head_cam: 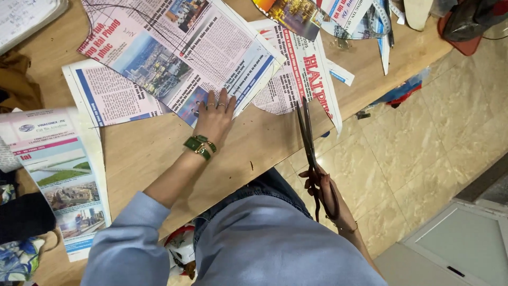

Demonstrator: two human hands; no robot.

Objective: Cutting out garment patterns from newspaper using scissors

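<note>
My left hand (215,117) lies flat, fingers spread, on the near corner of a large newspaper sheet (180,50) with pencil lines drawn on it, on a wooden table (159,153). It wears rings and a green watch. My right hand (324,186) grips the handles of long dark scissors (307,132). The blades point away from me, nearly closed, with their tips at the edge of a cut newspaper piece (304,74) beside the large sheet.
More newspaper sheets lie at the left (63,175) and under the large sheet (106,95). Paper offcuts and a measuring tape (382,21) sit at the table's far end. Fabric (21,249) is piled at the lower left. Tiled floor (418,137) lies to the right.
</note>
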